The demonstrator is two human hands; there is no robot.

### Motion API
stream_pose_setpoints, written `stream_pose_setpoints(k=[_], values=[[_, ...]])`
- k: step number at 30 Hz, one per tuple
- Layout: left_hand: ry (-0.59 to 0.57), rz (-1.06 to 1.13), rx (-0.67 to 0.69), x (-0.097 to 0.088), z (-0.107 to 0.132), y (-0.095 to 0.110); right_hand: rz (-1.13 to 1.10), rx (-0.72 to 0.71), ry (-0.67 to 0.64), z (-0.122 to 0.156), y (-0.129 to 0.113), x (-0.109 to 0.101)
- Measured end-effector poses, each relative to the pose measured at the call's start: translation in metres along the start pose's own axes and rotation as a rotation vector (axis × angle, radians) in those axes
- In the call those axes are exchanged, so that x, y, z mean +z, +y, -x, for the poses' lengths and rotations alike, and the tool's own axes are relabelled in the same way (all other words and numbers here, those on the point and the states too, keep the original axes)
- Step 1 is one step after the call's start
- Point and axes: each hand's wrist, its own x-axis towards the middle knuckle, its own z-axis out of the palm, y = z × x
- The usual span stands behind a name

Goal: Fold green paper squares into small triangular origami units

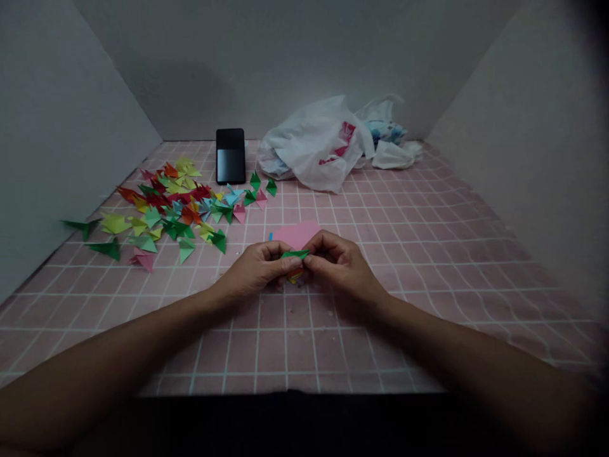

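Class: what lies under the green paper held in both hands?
Below the green paper, between left hand and right hand, a yellow-and-red paper bit shows; the hands cover the rest of it.

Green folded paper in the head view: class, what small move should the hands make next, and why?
Probably press its crease flat, I'd judge: the left hand and right hand both pinch the small green folded paper between them, and a pile of coloured folded paper triangles lies to their left.
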Motion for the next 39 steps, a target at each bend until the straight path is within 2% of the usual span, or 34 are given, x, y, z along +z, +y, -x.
stream_pose_setpoints(k=[9,21,28,39], values=[[-0.009,-0.028,-0.002,-0.001,0.000,0.002,-0.103,0.063,-0.034,0.001,0.001,0.000],[-0.022,0.194,-0.102,0.000,-0.001,0.009,-0.178,0.080,-0.071,-0.001,0.004,-0.001],[-0.045,0.201,-0.117,-0.001,0.000,0.011,-0.105,0.091,-0.076,-0.001,0.004,-0.002],[-0.083,0.189,-0.137,-0.002,-0.001,0.011,-0.127,0.089,-0.084,-0.001,0.004,-0.002]])
